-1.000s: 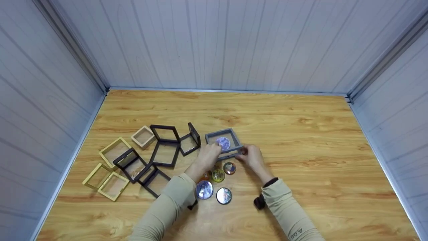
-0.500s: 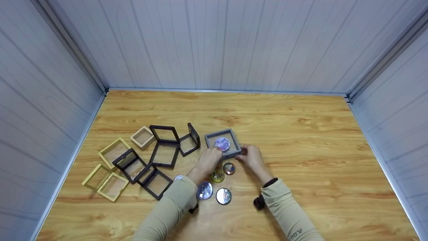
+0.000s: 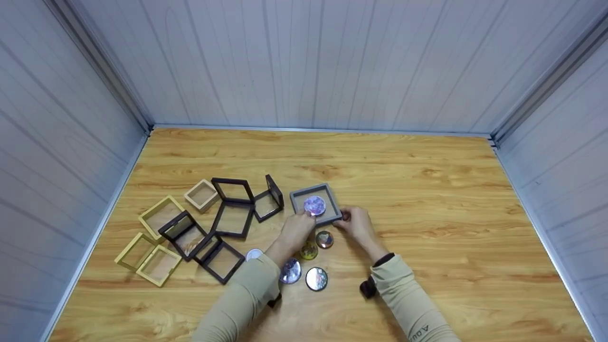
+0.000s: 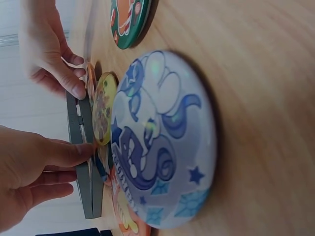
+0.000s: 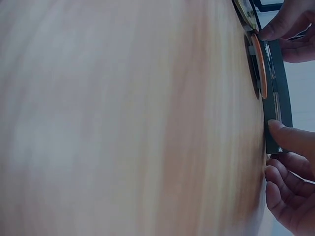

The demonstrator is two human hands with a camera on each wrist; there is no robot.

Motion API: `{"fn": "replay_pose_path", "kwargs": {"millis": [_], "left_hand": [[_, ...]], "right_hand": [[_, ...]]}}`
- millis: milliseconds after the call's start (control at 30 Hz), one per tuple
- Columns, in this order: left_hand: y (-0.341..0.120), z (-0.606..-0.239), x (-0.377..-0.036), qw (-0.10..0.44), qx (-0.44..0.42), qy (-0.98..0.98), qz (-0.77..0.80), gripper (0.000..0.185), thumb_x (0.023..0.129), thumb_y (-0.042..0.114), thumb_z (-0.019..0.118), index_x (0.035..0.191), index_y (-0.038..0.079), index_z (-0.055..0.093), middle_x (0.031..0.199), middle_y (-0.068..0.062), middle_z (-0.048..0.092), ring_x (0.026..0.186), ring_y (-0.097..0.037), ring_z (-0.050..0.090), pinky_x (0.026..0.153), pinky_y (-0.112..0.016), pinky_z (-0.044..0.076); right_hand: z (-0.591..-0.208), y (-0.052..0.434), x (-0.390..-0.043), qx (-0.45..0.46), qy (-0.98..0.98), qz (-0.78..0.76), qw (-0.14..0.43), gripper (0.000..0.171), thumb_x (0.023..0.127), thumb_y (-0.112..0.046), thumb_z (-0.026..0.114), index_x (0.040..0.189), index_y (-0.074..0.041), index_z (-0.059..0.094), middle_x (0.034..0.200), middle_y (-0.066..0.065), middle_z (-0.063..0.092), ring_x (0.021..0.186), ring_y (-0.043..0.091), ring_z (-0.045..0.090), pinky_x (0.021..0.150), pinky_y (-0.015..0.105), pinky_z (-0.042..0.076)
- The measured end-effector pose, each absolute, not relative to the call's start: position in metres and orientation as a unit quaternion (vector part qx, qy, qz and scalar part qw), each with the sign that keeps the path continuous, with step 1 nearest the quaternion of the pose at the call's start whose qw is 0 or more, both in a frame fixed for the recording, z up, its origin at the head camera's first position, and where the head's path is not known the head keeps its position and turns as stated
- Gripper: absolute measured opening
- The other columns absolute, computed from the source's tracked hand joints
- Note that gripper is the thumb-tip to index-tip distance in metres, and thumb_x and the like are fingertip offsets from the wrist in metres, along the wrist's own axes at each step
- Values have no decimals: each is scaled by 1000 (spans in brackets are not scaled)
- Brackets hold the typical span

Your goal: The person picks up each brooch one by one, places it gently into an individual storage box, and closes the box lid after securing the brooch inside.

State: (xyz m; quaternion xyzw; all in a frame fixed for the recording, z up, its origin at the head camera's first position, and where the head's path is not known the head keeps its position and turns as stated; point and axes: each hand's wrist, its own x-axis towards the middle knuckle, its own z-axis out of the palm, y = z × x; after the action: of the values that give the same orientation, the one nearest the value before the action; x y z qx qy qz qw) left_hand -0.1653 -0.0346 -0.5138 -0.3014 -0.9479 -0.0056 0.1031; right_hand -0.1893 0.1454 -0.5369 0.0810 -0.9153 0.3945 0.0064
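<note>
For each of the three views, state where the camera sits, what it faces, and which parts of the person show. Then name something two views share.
Head: high above the table, looking down; both sleeves, left hand and right hand at the grey frame.
Left wrist: at table level, facing a blue badge; both hands show.
Right wrist: low over the wood, facing the frame's edge; fingers show.
Shared: the grey frame appears in all three.

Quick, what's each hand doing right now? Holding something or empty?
Left hand: fingers on the near edge of the grey frame, pressing or pinching it; grip unclear.
Right hand: thumb and fingers pinch the grey frame's near right corner.
</note>
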Motion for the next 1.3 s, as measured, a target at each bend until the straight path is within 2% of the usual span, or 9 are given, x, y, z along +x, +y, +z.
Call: {"fn": "replay_pose_path", "kwargs": {"millis": [267,467,700,933,1033,1300], "left_hand": [[-36,-516,-163,105,-300,-948,-14,9,73,1,62,80,4,66,77,-7,60,72,-19,55,61,-28,48],[-37,-515,-160,122,-276,-951,-71,10,76,2,58,83,0,65,82,-10,56,75,-21,55,66,-30,48],[-44,-508,-152,149,-242,-948,-140,15,76,10,66,87,0,63,86,-10,57,79,-23,56,70,-32,47],[-56,-500,-141,154,-206,-946,-197,26,76,10,67,98,-1,62,92,-12,58,86,-25,56,77,-35,47],[-62,-497,-136,170,-194,-944,-207,27,75,10,67,99,-3,61,93,-13,58,87,-27,56,79,-36,47],[-82,-491,-122,212,-165,-935,-234,31,76,11,67,102,-4,60,99,-17,58,93,-31,56,80,-40,46]], "right_hand": [[-536,145,-188,82,-919,386,15,21,65,-7,76,83,0,68,62,1,58,56,10,49,53,26,43],[-530,145,-184,91,-922,375,39,32,65,-7,76,93,3,64,73,6,59,65,17,53,61,31,46],[-528,142,-181,164,-917,343,121,32,66,-6,76,93,5,62,84,13,56,79,27,55,73,37,47],[-530,139,-182,254,-900,318,157,27,69,-2,72,93,4,62,89,13,58,86,28,55,80,36,45],[-531,138,-182,283,-897,303,155,26,70,-1,70,94,4,63,92,13,60,88,28,55,82,37,44],[-536,138,-185,326,-898,277,104,23,73,3,66,96,0,64,96,10,62,92,25,56,85,35,44]]}}
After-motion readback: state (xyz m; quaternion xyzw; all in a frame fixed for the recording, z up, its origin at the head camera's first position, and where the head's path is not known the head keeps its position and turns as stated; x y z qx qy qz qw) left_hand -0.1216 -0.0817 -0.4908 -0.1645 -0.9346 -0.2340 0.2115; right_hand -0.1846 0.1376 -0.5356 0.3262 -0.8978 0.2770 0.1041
